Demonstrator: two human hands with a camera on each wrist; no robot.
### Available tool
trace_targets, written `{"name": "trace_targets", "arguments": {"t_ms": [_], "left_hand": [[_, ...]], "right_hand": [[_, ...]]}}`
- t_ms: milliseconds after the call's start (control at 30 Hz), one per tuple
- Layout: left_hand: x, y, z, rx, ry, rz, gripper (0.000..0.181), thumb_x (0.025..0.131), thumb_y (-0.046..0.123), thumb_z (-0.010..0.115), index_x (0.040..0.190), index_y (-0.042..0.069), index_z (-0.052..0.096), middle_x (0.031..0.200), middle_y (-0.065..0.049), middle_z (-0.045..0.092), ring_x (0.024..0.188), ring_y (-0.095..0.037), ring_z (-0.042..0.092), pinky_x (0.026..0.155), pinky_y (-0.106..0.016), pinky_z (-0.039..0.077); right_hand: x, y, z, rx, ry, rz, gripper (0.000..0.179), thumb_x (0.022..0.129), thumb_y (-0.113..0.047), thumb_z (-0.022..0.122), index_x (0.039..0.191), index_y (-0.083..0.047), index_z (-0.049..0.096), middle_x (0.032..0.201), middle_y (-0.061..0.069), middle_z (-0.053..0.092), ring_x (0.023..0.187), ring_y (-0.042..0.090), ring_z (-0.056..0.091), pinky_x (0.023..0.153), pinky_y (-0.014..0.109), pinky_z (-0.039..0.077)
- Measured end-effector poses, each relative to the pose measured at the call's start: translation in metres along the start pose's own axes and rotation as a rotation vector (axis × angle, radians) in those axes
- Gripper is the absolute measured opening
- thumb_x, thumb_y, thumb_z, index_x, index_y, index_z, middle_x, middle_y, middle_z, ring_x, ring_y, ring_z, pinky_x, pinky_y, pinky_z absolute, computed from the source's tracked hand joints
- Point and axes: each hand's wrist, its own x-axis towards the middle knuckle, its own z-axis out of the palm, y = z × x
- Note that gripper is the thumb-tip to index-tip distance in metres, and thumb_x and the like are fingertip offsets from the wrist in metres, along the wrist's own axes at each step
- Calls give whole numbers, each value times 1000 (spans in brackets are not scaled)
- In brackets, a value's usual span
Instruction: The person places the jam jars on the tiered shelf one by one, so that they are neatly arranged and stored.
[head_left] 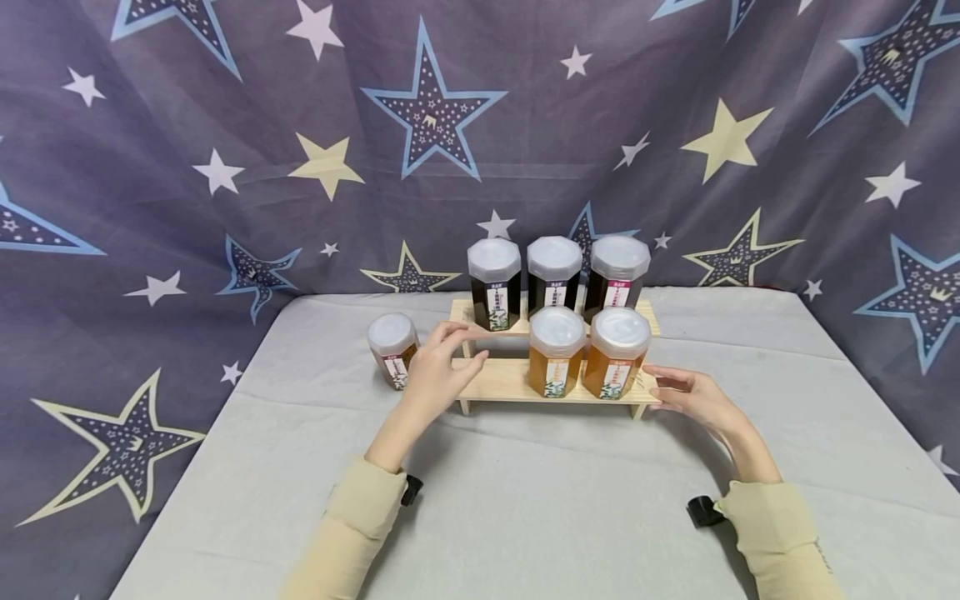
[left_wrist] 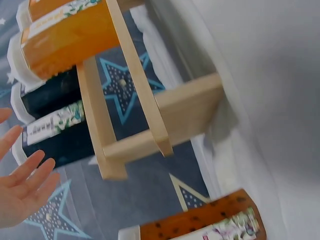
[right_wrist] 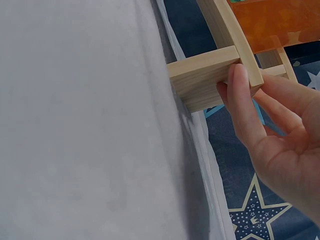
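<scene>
A two-tier wooden rack stands mid-table. Its upper tier carries three dark jars with frosted lids, the leftmost jar bearing a white label. On the right part of the lower tier sit two amber jars, one beside the other. My left hand hovers at the rack's left end, fingers spread and holding nothing; the left wrist view shows the hand apart from the wood. My right hand pinches the right end of the lower board between thumb and fingers.
To the left of the rack, a reddish-amber jar stands on the grey cloth, close beside my left hand. Behind the table hangs a dark star-patterned curtain.
</scene>
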Motion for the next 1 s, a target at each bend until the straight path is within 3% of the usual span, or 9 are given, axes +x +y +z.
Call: {"name": "trace_targets", "arguments": {"t_ms": [200, 367, 1000], "left_hand": [[-3, -13, -8, 26, 8, -7, 22, 75, 16, 68, 95, 7, 66, 101, -12, 58, 95, -26, 54, 83, -39, 43], [-7, -22, -16, 75, 10, -20, 24, 74, 16, 69, 97, 9, 66, 100, -11, 59, 94, -26, 54, 81, -40, 43], [-16, -53, -42, 160, -119, -111, 41, 75, 22, 68, 110, 4, 60, 114, -23, 48, 106, -36, 43, 88, -48, 35]], "right_hand": [[0, 1, 0, 16, 0, 3, 52, 85, 0, 53, 126, 20, 28, 110, 3, 55, 82, 11, 62, 76, 32, 49], [0, 1, 0, 23, -4, 4, 52, 85, 0, 53, 126, 20, 28, 110, 3, 55, 83, 11, 62, 76, 32, 49], [1, 3, 0, 40, -10, 5, 52, 85, 1, 52, 126, 21, 27, 108, 0, 55, 84, 11, 61, 77, 33, 48]]}}
